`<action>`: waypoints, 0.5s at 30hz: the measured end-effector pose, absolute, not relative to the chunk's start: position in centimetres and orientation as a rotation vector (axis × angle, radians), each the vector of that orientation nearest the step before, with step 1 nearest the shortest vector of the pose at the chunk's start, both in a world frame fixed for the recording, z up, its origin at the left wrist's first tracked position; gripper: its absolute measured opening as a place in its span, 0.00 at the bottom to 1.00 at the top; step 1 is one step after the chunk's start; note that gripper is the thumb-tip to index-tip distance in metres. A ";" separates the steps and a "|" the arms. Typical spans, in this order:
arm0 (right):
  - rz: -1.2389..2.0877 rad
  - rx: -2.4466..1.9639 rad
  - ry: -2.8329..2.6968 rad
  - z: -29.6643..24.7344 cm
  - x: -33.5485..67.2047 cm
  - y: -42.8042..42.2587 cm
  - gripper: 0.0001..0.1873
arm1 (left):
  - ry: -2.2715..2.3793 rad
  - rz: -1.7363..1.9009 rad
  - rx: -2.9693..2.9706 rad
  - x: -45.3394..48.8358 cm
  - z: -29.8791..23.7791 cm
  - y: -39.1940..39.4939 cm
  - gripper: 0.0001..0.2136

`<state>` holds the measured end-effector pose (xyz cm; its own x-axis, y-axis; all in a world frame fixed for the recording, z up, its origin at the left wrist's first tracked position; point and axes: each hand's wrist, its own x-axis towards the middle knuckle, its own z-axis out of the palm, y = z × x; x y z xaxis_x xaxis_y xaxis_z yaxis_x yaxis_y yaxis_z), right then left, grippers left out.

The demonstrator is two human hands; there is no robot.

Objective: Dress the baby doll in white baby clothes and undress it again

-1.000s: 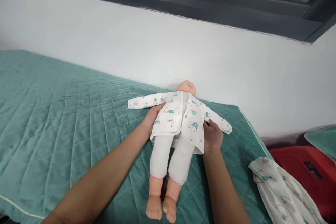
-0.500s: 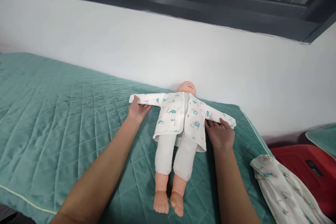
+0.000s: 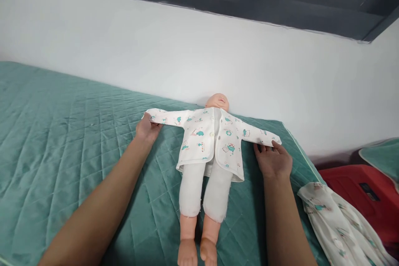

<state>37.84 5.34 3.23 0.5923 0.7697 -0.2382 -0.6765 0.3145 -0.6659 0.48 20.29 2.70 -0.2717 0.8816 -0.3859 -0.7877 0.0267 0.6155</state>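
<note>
A baby doll lies on its back with its head against the wall, its white legs and bare feet pointing toward me. It wears a white printed jacket, both sleeves stretched out sideways. My left hand pinches the end of the left-hand sleeve, thumb on top and fingers underneath. At the other side, my right hand grips the right-hand sleeve near its cuff in the same way. The doll's hands do not show; the sleeves cover them.
The doll lies on a green quilted cover beside a white wall. A dark window frame runs above. At right are a piece of white printed cloth and a red plastic object.
Both hands have slid outward along the sleeves toward the cuffs, the left hand further left and the right hand further right. The sleeves look straighter. The view has tilted slightly down.
</note>
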 end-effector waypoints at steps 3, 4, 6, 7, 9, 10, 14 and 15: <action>0.854 -0.878 -0.148 3.1 38.4 5.7 0.09 | 0.969 1.644 0.249 0.5 2.5 20.3 0.10; 0.773 -0.926 -0.159 3.0 38.5 5.8 0.11 | 1.003 1.658 0.297 0.4 2.5 20.2 0.10; 0.525 -1.057 -0.245 2.7 38.2 5.9 0.18 | 1.074 1.706 0.386 0.3 2.4 20.0 0.08; 0.387 -1.123 -0.332 2.6 37.7 6.0 0.23 | 1.108 1.742 0.427 0.2 2.4 19.8 0.07; 0.213 -1.207 -0.553 2.5 36.1 5.8 0.30 | 1.175 1.822 0.500 0.2 2.5 19.2 0.07; 0.210 -1.213 -0.662 2.6 35.0 5.6 0.31 | 1.207 1.864 0.547 0.3 2.5 18.8 0.08; 0.492 -1.106 -0.953 3.7 29.3 4.3 0.25 | 1.259 1.847 1.087 2.1 2.9 15.4 0.11; 0.545 -1.083 -1.043 4.0 27.9 3.9 0.24 | 1.212 1.780 1.230 2.9 3.0 14.1 0.10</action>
<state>27.94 3.86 4.05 0.4429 0.7949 0.4146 0.1141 0.4087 -0.9055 2.86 14.08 3.02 -0.3493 0.8744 0.3368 -0.0072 -0.3619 0.9322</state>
